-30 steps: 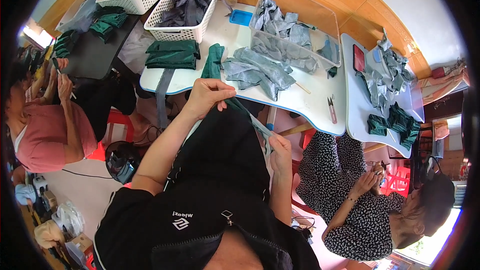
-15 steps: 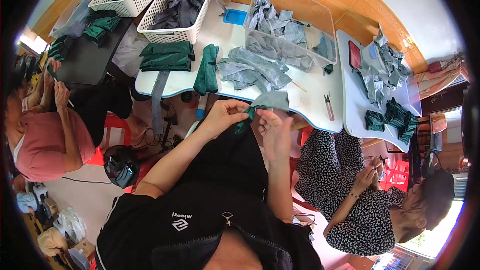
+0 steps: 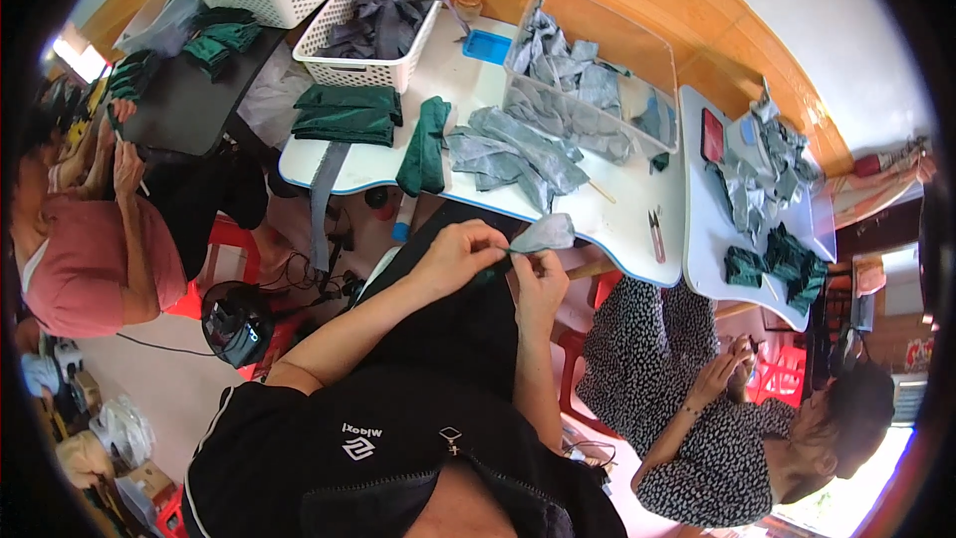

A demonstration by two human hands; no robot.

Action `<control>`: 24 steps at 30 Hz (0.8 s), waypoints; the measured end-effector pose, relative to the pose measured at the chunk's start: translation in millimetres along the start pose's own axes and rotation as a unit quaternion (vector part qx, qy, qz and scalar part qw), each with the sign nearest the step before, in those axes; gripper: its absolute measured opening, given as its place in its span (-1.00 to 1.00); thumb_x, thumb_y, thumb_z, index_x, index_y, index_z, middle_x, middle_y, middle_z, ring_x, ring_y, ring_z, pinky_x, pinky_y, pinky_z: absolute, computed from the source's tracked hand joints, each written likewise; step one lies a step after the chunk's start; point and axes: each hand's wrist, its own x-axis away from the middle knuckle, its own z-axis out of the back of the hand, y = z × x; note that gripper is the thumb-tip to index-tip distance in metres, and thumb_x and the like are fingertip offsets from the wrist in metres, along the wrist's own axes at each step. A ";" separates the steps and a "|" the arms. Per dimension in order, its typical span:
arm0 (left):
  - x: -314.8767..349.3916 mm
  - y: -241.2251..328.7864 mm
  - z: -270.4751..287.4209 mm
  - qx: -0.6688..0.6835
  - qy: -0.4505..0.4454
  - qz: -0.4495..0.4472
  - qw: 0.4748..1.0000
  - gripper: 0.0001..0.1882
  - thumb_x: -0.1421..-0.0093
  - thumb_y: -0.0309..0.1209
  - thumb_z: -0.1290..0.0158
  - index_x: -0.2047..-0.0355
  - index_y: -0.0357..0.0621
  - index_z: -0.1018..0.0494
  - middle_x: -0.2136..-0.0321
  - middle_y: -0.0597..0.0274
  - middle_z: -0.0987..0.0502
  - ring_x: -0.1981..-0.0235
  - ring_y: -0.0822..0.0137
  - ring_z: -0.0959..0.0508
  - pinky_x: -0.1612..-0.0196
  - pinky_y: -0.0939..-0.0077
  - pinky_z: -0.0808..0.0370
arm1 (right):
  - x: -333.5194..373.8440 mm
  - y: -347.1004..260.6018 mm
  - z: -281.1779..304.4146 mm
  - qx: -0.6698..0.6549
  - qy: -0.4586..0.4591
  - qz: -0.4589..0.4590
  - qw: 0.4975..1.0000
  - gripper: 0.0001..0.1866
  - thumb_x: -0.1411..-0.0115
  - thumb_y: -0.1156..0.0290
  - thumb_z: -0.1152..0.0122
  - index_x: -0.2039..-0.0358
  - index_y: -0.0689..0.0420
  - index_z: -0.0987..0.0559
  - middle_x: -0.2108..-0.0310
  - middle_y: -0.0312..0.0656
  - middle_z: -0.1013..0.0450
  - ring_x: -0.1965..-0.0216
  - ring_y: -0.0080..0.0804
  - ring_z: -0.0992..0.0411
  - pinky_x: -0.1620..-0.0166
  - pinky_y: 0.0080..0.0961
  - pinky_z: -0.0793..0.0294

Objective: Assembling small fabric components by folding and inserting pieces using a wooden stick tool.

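In front of my lap, just off the table's near edge, my left hand (image 3: pixel 456 257) and my right hand (image 3: pixel 539 287) meet fingertip to fingertip on a small piece of cloth (image 3: pixel 546 231). Its pale grey side stands up beyond the right fingers; a dark green bit shows at the pinch, and the rest is hidden by my hands. Both hands are closed in a pinch. Closest on the table lie a loose heap of grey cloth pieces (image 3: pixel 513 159) and a folded green velvety piece (image 3: pixel 425 146).
Stacked green cloth (image 3: pixel 347 115), a white basket (image 3: pixel 383 70), a clear bin (image 3: pixel 597 115) and thread snips (image 3: pixel 657 237) are on the white table. A second table (image 3: pixel 742 274) adjoins at right. One person (image 3: pixel 717 428) sits at my right, another (image 3: pixel 100 259) at left.
My right fingers, spread before, have closed on the cloth beside the left fingertips. The green part that hung below my left hand is now mostly hidden. The view has shifted slightly.
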 end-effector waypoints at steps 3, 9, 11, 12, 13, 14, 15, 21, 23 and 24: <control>21.5 16.2 -7.2 -0.059 -0.045 -0.049 0.996 -0.82 -0.58 -0.47 -0.50 -0.10 -0.24 -0.89 0.12 0.07 -0.78 0.06 0.14 -0.85 -0.04 0.20 -0.75 | 6.5 -0.4 -24.3 -0.041 0.082 0.053 0.994 -0.74 -0.60 0.70 -0.46 -0.21 0.28 -0.88 -0.04 -0.25 -0.82 -0.05 -0.53 -0.74 -0.16 -0.48 -0.71; 27.2 -17.6 9.0 0.044 0.012 0.021 0.999 -0.61 -0.61 -0.26 -0.61 -0.28 -0.25 -0.90 -0.08 0.18 -0.89 -0.10 0.33 -0.87 -0.18 0.31 -0.83 | 13.8 -1.8 -47.8 0.065 0.126 0.180 0.973 -0.69 -0.63 0.71 -0.33 -0.29 0.36 -0.80 -0.11 -0.17 -0.75 -0.13 -0.37 -0.73 -0.21 -0.43 -0.69; 14.9 3.2 20.3 0.232 0.007 0.141 0.962 -0.59 -0.64 -0.23 -0.60 -0.31 -0.25 -0.88 -0.14 0.21 -0.90 -0.10 0.40 -0.85 -0.15 0.36 -0.84 | 18.8 3.4 -49.6 0.016 0.115 0.131 0.985 -0.73 -0.63 0.69 -0.35 -0.25 0.33 -0.81 -0.01 -0.23 -0.69 0.02 -0.44 -0.65 -0.10 -0.44 -0.65; 9.7 9.2 26.3 0.262 -0.003 0.158 0.952 -0.56 -0.63 -0.23 -0.62 -0.34 -0.22 -0.86 -0.10 0.25 -0.92 -0.03 0.45 -0.86 -0.07 0.40 -0.84 | 18.7 2.7 -51.6 0.012 0.089 0.109 0.990 -0.74 -0.62 0.68 -0.36 -0.23 0.33 -0.81 0.02 -0.26 -0.66 0.07 -0.48 -0.60 -0.06 -0.45 -0.61; 9.6 -0.8 25.1 0.263 0.000 0.158 0.952 -0.56 -0.63 -0.23 -0.62 -0.34 -0.22 -0.86 -0.10 0.25 -0.92 -0.03 0.45 -0.86 -0.07 0.40 -0.84 | 19.7 2.4 -53.9 0.009 0.064 0.086 0.994 -0.76 -0.61 0.68 -0.38 -0.21 0.33 -0.81 0.06 -0.30 -0.62 0.12 -0.52 -0.55 -0.01 -0.46 -0.58; 8.5 -13.2 23.3 0.242 -0.007 0.152 0.958 -0.56 -0.61 -0.23 -0.63 -0.31 -0.22 -0.86 -0.05 0.27 -0.92 0.03 0.47 -0.85 -0.03 0.42 -0.83 | 21.8 3.1 -58.7 0.015 0.055 0.078 0.995 -0.75 -0.60 0.67 -0.40 -0.21 0.31 -0.81 0.07 -0.37 -0.60 0.12 -0.57 -0.51 0.00 -0.48 -0.56; 6.5 -23.5 22.0 0.221 -0.014 0.145 0.964 -0.57 -0.60 -0.22 -0.64 -0.29 -0.22 -0.86 0.00 0.29 -0.93 0.09 0.49 -0.84 0.02 0.44 -0.82 | 20.8 6.0 -62.6 0.016 0.052 0.079 0.995 -0.75 -0.60 0.67 -0.40 -0.21 0.31 -0.81 0.07 -0.37 -0.60 0.12 -0.57 -0.51 0.00 -0.48 -0.56; 23.5 -43.5 7.3 0.269 -0.017 0.181 0.946 -0.70 -0.55 -0.26 -0.70 -0.01 -0.12 -0.81 0.18 0.34 -0.84 0.18 0.51 -0.81 0.07 0.45 -0.79 | 15.1 17.4 -78.2 -0.059 0.093 0.099 0.989 -0.73 -0.57 0.70 -0.43 -0.22 0.30 -0.82 -0.01 -0.37 -0.68 0.06 -0.58 -0.58 -0.07 -0.50 -0.63; 24.1 -35.3 4.9 0.260 -0.017 0.186 0.947 -0.65 -0.54 -0.22 -0.70 0.01 -0.20 -0.81 0.21 0.32 -0.81 0.23 0.50 -0.76 0.18 0.48 -0.74 | 15.0 25.5 -76.3 -0.079 0.077 0.116 0.987 -0.72 -0.74 0.65 -0.42 -0.36 0.31 -0.78 -0.13 -0.24 -0.79 -0.02 -0.56 -0.74 -0.14 -0.54 -0.76; 21.4 -25.5 7.4 0.260 -0.018 0.187 0.947 -0.65 -0.54 -0.22 -0.70 0.01 -0.20 -0.81 0.21 0.32 -0.81 0.23 0.50 -0.76 0.18 0.48 -0.74 | 14.0 25.6 -74.7 -0.079 0.079 0.116 0.987 -0.72 -0.74 0.65 -0.42 -0.36 0.31 -0.78 -0.13 -0.24 -0.79 -0.02 -0.56 -0.74 -0.14 -0.54 -0.76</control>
